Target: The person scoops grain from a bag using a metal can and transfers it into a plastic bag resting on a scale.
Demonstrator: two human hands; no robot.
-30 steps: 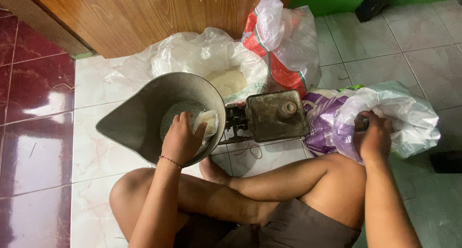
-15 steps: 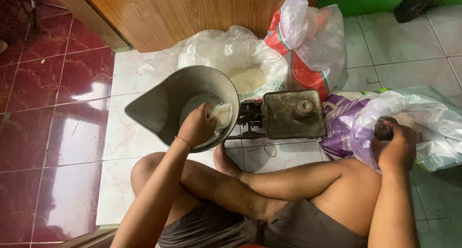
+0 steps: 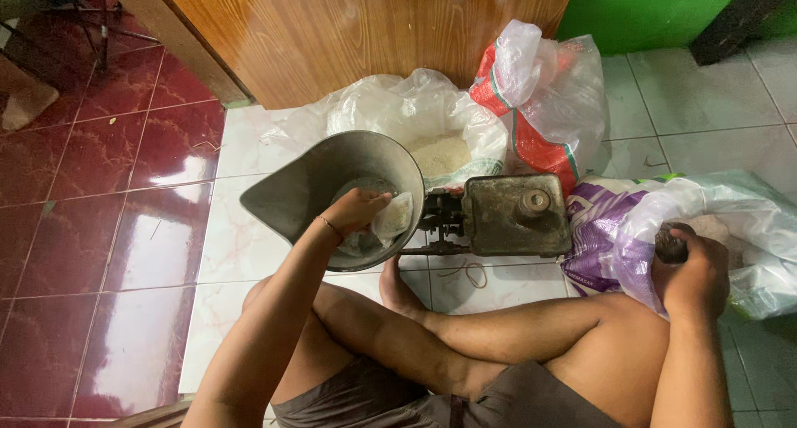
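Sitting on floor tiles, my left hand (image 3: 359, 214) pinches a small bag (image 3: 390, 219) open in the scale pan (image 3: 286, 197), my right hand (image 3: 693, 272) closes around a scoop (image 3: 669, 244); best holding the bag steady.

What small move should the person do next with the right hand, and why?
Probably lift the right hand with the dark scoop out of the purple sack toward the scale pan. The left hand holds a small clear bag in the pan, seemingly to be filled.
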